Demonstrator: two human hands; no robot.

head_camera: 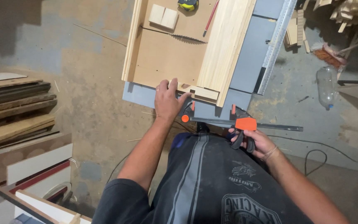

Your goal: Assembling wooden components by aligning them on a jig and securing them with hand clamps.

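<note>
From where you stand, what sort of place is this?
Most likely a woodworking shop: a table saw sled with the saw blade showing, stacked boards nearby, and an orange bar clamp in the right hand.

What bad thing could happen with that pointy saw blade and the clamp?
The saw blade sticks up through the wooden sled, uncovered. The left hand presses the sled's near edge, in line with the blade, so sliding forward could likely bring fingers closer to the teeth. The right hand squeezes the orange bar clamp; a poor grip might let the wood shift. Cables on the floor could trip feet.
</note>
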